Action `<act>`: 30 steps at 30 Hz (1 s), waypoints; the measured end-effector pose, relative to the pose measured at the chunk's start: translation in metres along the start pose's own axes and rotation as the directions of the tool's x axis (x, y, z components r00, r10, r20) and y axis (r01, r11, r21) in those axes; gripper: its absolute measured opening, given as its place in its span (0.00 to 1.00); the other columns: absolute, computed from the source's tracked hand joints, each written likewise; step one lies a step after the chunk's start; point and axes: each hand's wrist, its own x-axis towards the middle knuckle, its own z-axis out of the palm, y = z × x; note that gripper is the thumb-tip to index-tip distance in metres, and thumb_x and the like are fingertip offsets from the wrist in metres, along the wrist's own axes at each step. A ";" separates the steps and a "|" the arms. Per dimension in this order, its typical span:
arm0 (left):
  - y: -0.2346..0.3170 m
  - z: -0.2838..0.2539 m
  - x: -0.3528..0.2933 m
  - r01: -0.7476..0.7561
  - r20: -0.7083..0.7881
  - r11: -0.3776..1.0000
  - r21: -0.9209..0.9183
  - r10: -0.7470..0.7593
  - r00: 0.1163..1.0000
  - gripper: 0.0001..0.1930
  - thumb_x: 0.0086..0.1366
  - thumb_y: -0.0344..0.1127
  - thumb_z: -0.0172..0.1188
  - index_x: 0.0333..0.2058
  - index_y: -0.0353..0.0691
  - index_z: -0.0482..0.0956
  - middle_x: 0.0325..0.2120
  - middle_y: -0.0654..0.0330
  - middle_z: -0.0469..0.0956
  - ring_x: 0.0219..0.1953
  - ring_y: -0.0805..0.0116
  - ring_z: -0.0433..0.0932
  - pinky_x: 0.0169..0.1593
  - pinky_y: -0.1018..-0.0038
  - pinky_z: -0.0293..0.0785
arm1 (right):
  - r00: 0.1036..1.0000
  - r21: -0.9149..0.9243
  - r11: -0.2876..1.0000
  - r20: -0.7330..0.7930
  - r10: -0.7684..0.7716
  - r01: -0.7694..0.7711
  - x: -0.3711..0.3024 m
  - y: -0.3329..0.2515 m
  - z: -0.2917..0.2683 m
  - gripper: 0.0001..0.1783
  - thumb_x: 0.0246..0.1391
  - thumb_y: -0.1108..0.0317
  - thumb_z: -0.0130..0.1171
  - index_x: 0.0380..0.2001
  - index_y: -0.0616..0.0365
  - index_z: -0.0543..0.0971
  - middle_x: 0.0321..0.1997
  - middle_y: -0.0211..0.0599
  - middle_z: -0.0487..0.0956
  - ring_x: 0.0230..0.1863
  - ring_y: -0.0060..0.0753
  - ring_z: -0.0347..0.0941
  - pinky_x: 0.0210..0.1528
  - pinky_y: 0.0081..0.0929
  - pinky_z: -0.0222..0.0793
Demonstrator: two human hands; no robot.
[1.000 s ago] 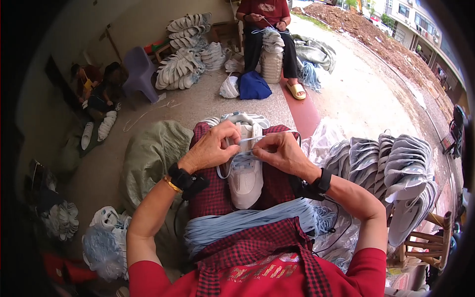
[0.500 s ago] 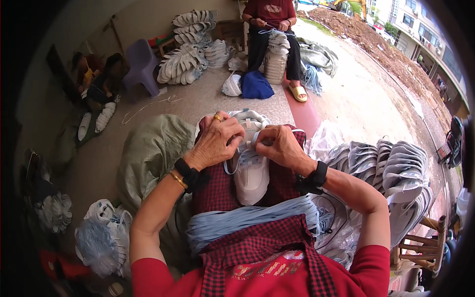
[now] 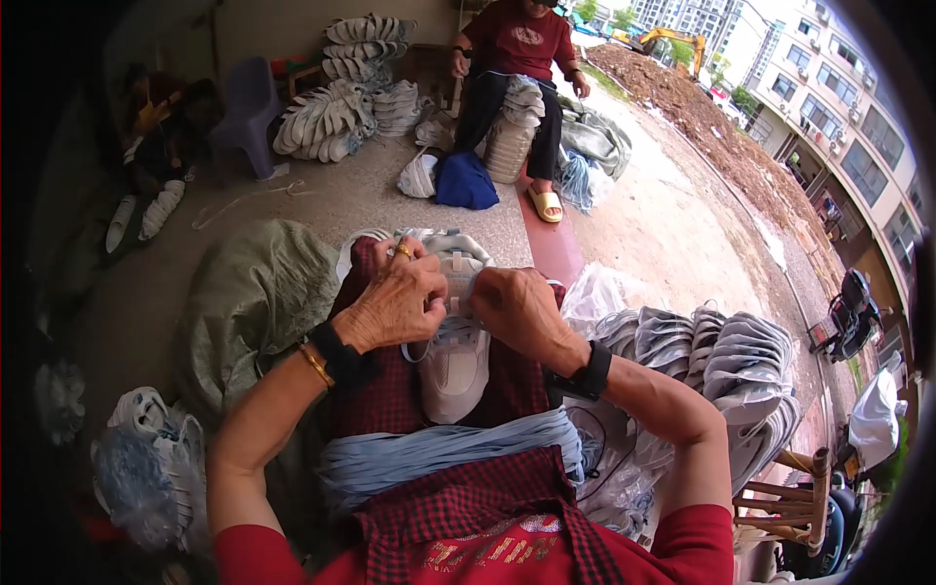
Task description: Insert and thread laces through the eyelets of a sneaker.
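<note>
A pale sneaker (image 3: 454, 375) lies on my lap, toe towards me, with light-blue lace across its lower eyelets. My left hand (image 3: 398, 297) is closed at the shoe's left eyelet row, fingertips pinched; a loop of shoelace (image 3: 415, 353) hangs below it. My right hand (image 3: 522, 310) is closed over the right eyelet row, back of the hand up, with a bit of pale lace at its fingertips. Both fingertips are partly hidden. A thick bundle of light-blue laces (image 3: 444, 450) lies across my lap, over the checked apron (image 3: 429, 517).
Stacked shoe uppers (image 3: 746, 361) stand to my right beside a wooden stool (image 3: 799, 502). A grey-green sack (image 3: 249, 302) and bagged shoes (image 3: 151, 468) are on my left. Across from me sits a person (image 3: 522, 44) with more shoes, near a purple chair (image 3: 249, 112).
The view has shifted, moving the scene left. My right hand has turned over more and sits closer to the eyelets. The person opposite has spread their hands apart.
</note>
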 end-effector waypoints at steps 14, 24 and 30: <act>0.002 -0.003 0.005 0.057 0.028 0.993 -0.104 -0.055 0.998 0.06 0.49 0.33 0.66 0.28 0.47 0.81 0.33 0.65 0.80 0.54 0.55 0.72 0.59 0.57 0.57 | 0.999 0.051 0.998 0.023 0.041 -0.042 -0.006 0.004 0.008 0.10 0.51 0.65 0.60 0.27 0.62 0.78 0.27 0.51 0.80 0.32 0.58 0.79 0.35 0.49 0.72; 0.015 -0.011 -0.006 -0.014 -0.214 0.991 0.133 0.043 0.976 0.09 0.48 0.27 0.60 0.30 0.41 0.72 0.39 0.59 0.73 0.52 0.56 0.71 0.55 0.59 0.61 | 0.995 0.346 0.938 -0.069 0.068 -0.040 0.001 0.014 0.009 0.18 0.58 0.57 0.61 0.29 0.64 0.81 0.26 0.35 0.77 0.29 0.21 0.71 0.28 0.27 0.62; -0.036 -0.052 -0.055 0.348 -0.443 0.887 0.305 -0.191 0.876 0.08 0.50 0.24 0.58 0.29 0.38 0.69 0.37 0.55 0.71 0.45 0.51 0.71 0.48 0.56 0.65 | 0.934 0.695 0.628 0.214 0.286 -0.351 0.004 0.005 -0.014 0.21 0.65 0.52 0.57 0.31 0.61 0.83 0.28 0.19 0.74 0.28 0.12 0.64 0.28 0.21 0.57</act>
